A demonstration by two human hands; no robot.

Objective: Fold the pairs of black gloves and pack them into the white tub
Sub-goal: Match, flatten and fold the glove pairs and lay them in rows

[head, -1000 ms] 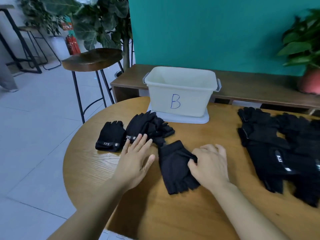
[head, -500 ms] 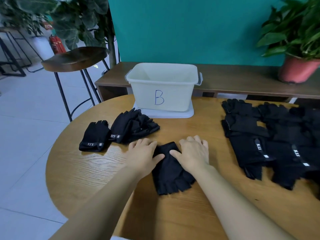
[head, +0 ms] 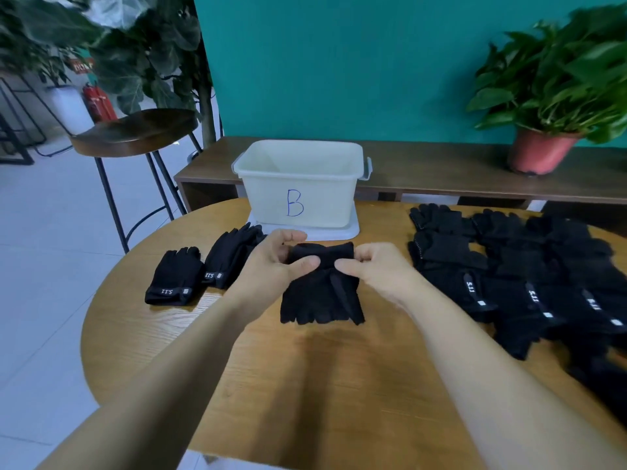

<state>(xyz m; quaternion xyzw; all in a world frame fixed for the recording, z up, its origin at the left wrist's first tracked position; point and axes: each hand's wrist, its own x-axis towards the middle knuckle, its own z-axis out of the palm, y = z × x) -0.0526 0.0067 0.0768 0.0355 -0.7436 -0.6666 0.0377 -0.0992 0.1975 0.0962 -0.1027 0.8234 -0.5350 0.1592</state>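
Observation:
A pair of black gloves lies at the table's middle, fingers toward me and cuff end raised. My left hand pinches the cuff's left side and my right hand pinches its right side. Behind them the white tub marked "B" stands on its lid. Left of my hands lie a single black glove and a small heap of black gloves. A large spread of black gloves covers the table's right side.
The round wooden table ends close to me and at the left. A dark bar stool stands at the back left. Behind the table runs a low wooden bench with a potted plant.
My hands went from lying on the pair of gloves to pinching its cuff end and lifting it. The view shifted and moved closer to the table.

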